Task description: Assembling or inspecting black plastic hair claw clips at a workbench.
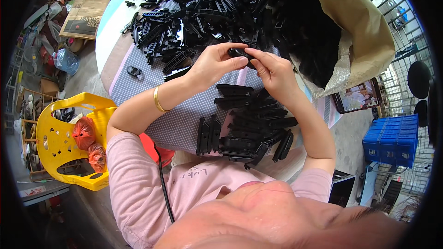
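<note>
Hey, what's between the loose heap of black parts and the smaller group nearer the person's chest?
In the head view: the left hand and right hand, holding a black part, plus the left forearm, above dotted cloth.

Bare forearms (138, 111) angled inward, left grip (216, 64) and right grip (279, 76) close together, both pinching

Table (173, 127) laden front and back.
Before the worker (198, 175), clustered pieces (244, 131); behind them, a loose heap (198, 14), sack (367, 25) at its right; chair (57, 152) off left, box (392, 140) off right.
</note>
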The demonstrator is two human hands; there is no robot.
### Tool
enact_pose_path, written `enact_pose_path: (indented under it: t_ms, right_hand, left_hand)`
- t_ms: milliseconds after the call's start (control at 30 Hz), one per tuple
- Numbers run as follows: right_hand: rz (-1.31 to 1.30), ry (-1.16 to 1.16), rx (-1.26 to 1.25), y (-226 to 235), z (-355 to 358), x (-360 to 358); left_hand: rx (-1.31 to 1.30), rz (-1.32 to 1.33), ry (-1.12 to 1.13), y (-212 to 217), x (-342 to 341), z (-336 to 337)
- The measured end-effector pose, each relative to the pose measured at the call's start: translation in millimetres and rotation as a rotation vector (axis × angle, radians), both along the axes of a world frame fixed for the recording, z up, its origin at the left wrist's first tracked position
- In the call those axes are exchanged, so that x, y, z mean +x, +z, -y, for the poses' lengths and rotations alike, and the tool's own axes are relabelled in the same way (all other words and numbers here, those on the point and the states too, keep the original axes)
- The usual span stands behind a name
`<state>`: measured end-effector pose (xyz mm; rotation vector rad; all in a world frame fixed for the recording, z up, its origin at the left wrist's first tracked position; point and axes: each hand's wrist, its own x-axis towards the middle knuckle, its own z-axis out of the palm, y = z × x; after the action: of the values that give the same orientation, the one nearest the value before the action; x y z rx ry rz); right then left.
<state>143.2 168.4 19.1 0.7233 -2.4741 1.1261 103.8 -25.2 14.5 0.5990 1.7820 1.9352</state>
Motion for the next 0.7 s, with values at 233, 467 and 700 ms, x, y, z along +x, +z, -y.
enact_pose_path:
  t_ms: [233, 467, 700]
  right_hand:
    - [-0.117, -0.076, -0.039, 15, -10, -4]
    - [0.202, 0.03, 0.13, 10, -11, 0]
    - [-0.075, -0.017, 0.17, 10, 0, 2]
  left_hand:
    - [-0.167, -0.101, -0.033, 15, 4, 7]
    - [-0.163, -0.542, 0.058, 11, 3, 11]
    - [-0.281, -0.619, 0.103, 14, 3, 12]
